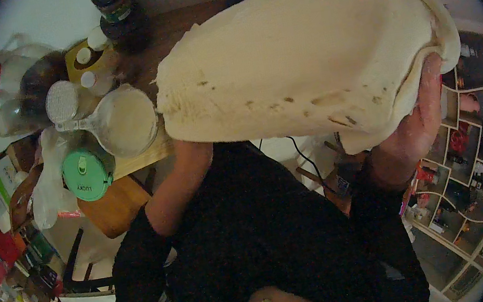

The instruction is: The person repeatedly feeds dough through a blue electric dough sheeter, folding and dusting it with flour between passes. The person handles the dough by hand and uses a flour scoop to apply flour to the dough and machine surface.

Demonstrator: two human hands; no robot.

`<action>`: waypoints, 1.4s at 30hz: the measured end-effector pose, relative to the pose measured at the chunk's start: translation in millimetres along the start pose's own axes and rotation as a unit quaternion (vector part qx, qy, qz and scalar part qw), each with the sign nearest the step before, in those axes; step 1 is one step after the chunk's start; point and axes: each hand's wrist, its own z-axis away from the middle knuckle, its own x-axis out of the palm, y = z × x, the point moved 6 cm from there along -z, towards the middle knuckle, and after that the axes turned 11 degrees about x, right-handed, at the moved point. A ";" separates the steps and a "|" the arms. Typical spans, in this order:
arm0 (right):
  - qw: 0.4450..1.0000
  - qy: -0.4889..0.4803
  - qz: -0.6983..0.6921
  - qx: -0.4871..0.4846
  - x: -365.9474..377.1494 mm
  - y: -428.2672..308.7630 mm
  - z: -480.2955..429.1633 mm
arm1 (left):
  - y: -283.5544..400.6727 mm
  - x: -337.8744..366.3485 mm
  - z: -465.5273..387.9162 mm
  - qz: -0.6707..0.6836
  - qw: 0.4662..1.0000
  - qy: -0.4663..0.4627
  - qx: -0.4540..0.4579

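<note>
A large, thick, cream-coloured sheet of what looks like dough [284, 60] spans the upper middle of the view, raised above the table. Small brown specks and dents mark its lower side, and its right end is folded over. My right hand [411, 130] grips that folded end from the right, fingertips pressed against the fold. Beneath the left end goes my left wrist [195, 158]; the sheet hides the fingers, and the hand appears to bear it from below. A clear handled cup [127, 121] with pale contents stands just left of the sheet.
Left of the cup are a round green lid [87, 174] bearing writing, a white-lidded jar [62, 102] and a red-capped clear container [9, 99]. A dark jar [115, 10] stands at the back on the wooden table [175, 22]. A compartmented shelf [461, 151] lies to the right.
</note>
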 end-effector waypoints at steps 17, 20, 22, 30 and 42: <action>0.961 -0.159 0.188 0.129 -14.3 37.2 -11.7 | -24.9 13.3 -60.9 -0.024 0.978 -0.166 -0.126; 0.961 -0.198 0.129 0.142 -18.1 27.1 -2.2 | -7.0 20.6 -100.7 0.109 0.982 -0.108 0.110; 0.961 -0.204 0.169 0.084 -27.1 13.9 3.8 | -16.0 36.1 -114.7 0.228 0.948 -0.210 0.071; 0.795 0.108 0.513 -0.305 -102.9 -68.4 8.4 | -8.9 39.3 -121.2 0.151 0.849 -0.505 -0.034; 0.913 -0.358 -0.175 -0.087 -168.6 -130.4 -37.5 | 142.6 -57.1 -157.9 0.130 0.893 -0.384 0.196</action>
